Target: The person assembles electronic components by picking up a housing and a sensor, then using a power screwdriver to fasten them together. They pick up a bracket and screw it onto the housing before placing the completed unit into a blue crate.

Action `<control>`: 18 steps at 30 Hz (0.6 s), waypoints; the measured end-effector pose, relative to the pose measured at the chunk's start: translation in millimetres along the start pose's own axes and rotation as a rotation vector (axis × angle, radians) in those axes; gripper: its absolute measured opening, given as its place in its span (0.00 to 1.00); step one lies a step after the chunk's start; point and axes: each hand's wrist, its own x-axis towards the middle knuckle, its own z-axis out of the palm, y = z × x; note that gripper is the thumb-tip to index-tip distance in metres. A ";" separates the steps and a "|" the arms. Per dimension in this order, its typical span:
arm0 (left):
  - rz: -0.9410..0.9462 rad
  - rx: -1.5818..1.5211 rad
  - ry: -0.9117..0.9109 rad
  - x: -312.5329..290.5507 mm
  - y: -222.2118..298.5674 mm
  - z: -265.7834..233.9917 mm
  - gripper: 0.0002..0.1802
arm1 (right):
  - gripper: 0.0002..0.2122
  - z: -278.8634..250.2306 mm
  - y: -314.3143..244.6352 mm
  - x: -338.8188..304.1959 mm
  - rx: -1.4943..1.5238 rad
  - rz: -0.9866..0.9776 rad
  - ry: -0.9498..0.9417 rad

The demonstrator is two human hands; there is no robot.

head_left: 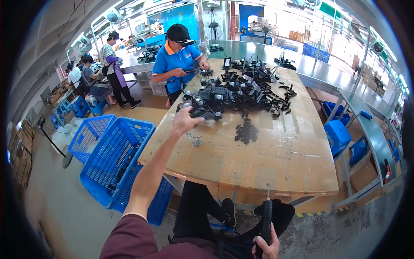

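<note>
My left hand reaches over the wooden table with its fingers apart, beside the near left edge of a heap of black plastic parts. It is slightly blurred, and no held thing shows in it. Closest to its fingers is a black part with a round light-coloured piece. Low at the right, my right hand is wrapped round a black electric screwdriver, whose thin bit points up at the table's near edge. Small silver screws lie just right of my left forearm, and small black pieces are spread farther right.
Across the wooden table, a person in a blue shirt works with a dark tool at the heap's far left. Blue plastic crates stand on the floor at the left. A blue stool and a green-topped bench are at the right.
</note>
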 end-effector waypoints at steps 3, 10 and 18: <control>0.579 -0.125 -0.190 -66.3 41.1 32.3 0.48 | 0.44 -8.4 0.9 13.1 0.003 -0.126 -0.031; 0.957 0.014 -0.890 -72.5 84.4 132.2 0.39 | 0.37 -28.7 -46.2 97.8 0.022 -0.368 0.129; 0.804 -0.053 -0.217 75.2 151.0 210.6 0.17 | 0.35 -40.7 -86.0 217.0 -0.099 -0.602 0.350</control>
